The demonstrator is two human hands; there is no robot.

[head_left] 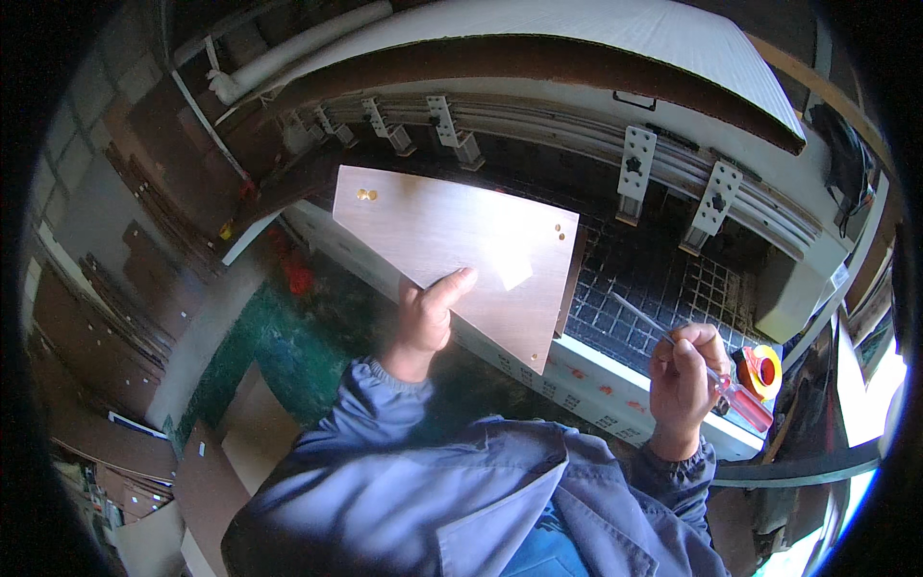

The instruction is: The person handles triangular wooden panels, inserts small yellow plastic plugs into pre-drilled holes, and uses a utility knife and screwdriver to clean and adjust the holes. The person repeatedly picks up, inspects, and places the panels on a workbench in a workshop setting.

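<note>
My left hand (428, 317) grips the lower edge of a pale wood-grain panel (452, 231), its thumb lying on the face and the other fingers hidden beneath. The panel is tilted and has small holes near three of its corners, some of them brass-coloured. Light glares off its middle. To the right, my right hand (685, 385) is closed around a screwdriver (742, 404) with a clear red handle. Its thin metal shaft points up and left toward the panel, and the tip is apart from it.
Behind the panel stands a long machine with a black gridded bed (615, 288) and metal clamp brackets (635, 173) on rails. A roll of yellow and red tape (761, 371) lies by my right hand. Brown boards (207, 490) lean at the lower left beside the green floor (255, 346).
</note>
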